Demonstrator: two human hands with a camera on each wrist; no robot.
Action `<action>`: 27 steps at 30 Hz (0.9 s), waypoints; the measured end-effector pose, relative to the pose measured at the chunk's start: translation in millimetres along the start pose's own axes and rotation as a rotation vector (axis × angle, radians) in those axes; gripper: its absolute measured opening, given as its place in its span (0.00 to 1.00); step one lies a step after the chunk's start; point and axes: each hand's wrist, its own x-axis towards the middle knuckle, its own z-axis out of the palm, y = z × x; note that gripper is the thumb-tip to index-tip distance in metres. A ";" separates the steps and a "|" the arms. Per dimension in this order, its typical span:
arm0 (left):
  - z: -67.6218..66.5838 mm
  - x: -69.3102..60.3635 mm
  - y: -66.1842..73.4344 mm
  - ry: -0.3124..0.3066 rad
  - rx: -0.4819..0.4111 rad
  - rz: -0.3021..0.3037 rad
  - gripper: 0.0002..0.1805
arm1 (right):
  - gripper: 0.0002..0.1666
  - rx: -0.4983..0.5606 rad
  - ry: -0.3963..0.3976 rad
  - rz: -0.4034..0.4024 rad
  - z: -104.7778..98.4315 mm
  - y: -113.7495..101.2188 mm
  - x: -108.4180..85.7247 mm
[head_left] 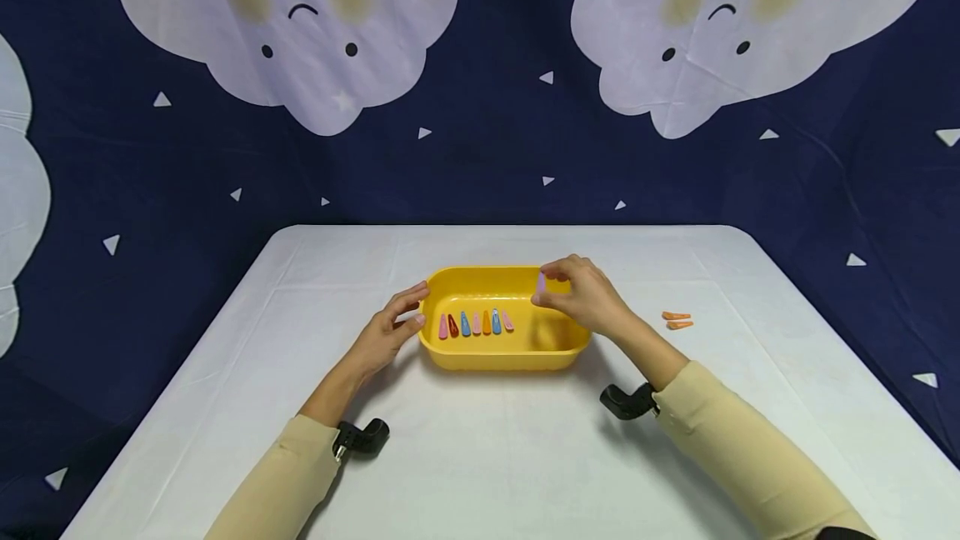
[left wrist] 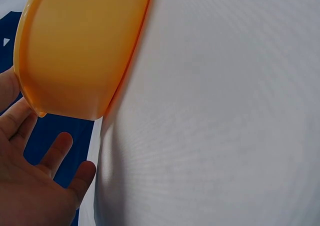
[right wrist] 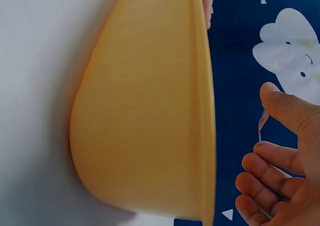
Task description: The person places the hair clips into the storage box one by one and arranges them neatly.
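Observation:
A purple snap hair clip (head_left: pixel 541 282) is pinched between the thumb and forefinger of my right hand (head_left: pixel 581 294), above the right part of a yellow tub (head_left: pixel 506 362). In the right wrist view, the thin clip (right wrist: pixel 262 123) appears edge-on, and the other fingers are loosely bent. My left hand (head_left: pixel 384 340) touches the tub's left rim with spread fingers; in the left wrist view, two fingers (left wrist: pixel 60 148) stand apart from the tub wall (left wrist: pixel 80 51). Inside the tub, several hair clips (head_left: pixel 476 323) in pink, red, blue and orange lie in a row.
Two orange hair clips (head_left: pixel 677 320) lie on the white-covered table (head_left: pixel 510 457), right of the tub. Behind the table hangs a dark blue cloth (head_left: pixel 495 190) with clouds and small white triangles. Black wrist devices (head_left: pixel 628 401) sit at both sleeves.

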 end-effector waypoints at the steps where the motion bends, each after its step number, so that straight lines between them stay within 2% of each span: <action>1: -0.1 -0.2 0.2 -0.002 -0.001 0.002 0.25 | 0.33 0.001 -0.002 -0.001 1.3 -0.1 0.9; 15: 0.0 -1.2 3.0 -0.002 -0.007 0.008 0.25 | 0.32 0.029 -0.038 0.008 21.0 3.6 16.8; 27: -0.1 -1.3 3.4 -0.006 -0.015 0.008 0.25 | 0.30 0.012 -0.108 0.021 37.3 7.8 29.4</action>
